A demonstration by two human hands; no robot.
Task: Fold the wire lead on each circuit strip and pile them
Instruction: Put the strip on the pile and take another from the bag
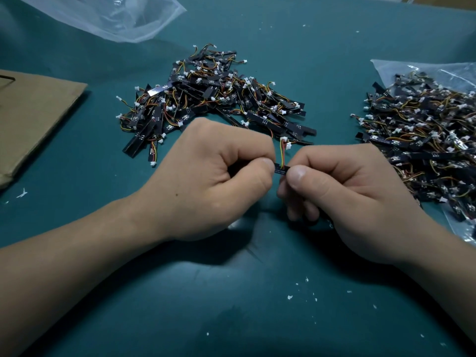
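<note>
A small black circuit strip (280, 169) is pinched between my left hand (213, 181) and my right hand (345, 191), just in front of the middle pile. Its red, yellow and orange wire lead (282, 153) stands up from the strip and ends in a white connector. Most of the strip is hidden inside my fingers. A big pile of black strips with wires (216, 99) lies beyond my hands. A second heap of strips (422, 135) lies at the right on a clear plastic bag (458, 73).
The work surface is a teal mat (231, 305) with small white flecks. A brown cardboard piece (33, 117) lies at the left. An empty clear plastic bag (110, 16) sits at the top left.
</note>
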